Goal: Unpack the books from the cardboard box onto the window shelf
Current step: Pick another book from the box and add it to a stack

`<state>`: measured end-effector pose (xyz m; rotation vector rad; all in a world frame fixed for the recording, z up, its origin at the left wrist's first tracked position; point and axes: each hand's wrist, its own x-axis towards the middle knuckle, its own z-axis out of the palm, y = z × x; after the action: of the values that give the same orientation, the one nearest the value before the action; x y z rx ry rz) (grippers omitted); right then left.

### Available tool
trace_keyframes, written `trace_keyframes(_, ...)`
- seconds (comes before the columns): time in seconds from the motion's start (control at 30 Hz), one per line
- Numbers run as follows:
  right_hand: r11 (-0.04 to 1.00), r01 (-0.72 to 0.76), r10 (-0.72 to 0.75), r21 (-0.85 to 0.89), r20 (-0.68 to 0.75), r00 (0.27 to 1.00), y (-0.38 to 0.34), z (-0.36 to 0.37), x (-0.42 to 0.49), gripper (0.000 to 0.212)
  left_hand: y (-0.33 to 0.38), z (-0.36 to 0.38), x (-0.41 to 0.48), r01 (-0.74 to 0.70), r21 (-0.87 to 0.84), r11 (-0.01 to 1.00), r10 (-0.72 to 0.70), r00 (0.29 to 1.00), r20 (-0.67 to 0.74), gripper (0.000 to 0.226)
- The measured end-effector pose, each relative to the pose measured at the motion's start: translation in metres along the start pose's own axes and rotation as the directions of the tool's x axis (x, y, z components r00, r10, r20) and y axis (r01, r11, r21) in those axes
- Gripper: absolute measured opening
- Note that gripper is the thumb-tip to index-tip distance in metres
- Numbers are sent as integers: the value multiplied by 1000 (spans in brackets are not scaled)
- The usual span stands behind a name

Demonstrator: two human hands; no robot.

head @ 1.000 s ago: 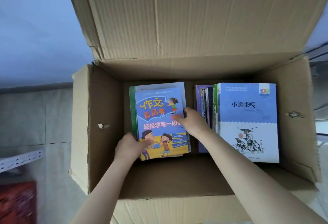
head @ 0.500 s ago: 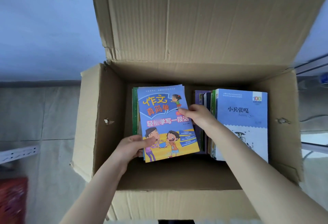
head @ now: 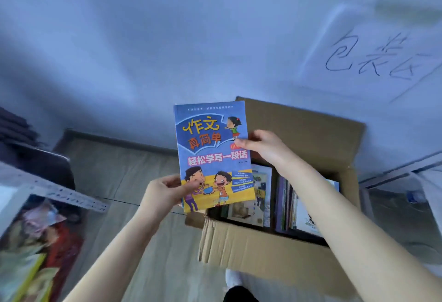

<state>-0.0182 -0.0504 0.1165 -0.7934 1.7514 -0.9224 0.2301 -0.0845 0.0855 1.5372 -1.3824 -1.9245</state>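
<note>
A pale blue wall rises behind a grey tiled floor. A blue cartoon-covered book is held upright in the air, above the left edge of the cardboard box. The left hand pinches its lower left corner; the right hand grips its right edge. More books remain inside the box.

Both bare forearms reach forward. The left hand pinches the book at its lower left corner, thumb on the cover; the right hand grips its right edge, thumb in front.
</note>
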Motion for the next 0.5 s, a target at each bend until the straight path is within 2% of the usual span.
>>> trace_keyframes(0.13,973,215,-206,-84,107,973,-128,85,-55,28,54,-106,-110,-172,-54,984,161,974,-162,19)
trace_keyframes(0.2,939,330,-308,-98,189,932,-194,140,-90,31,77,-167,-173,-246,-83,966,215,938,-271,26)
trace_keyframes(0.27,895,437,-401,-89,269,876,-251,194,-125,26,95,-221,-234,-317,-72,946,272,893,-359,27)
trace_keyframes(0.37,817,575,-518,-32,396,758,-331,284,-186,17,110,-300,-332,-410,7,912,352,775,-525,14)
trace_keyframes(0.47,759,648,-587,69,504,634,-390,359,-238,16,115,-359,-410,-453,61,890,380,659,-649,24)
trace_keyframes(0.5,740,666,-600,87,533,597,-406,383,-253,22,114,-377,-432,-473,58,879,378,621,-687,19)
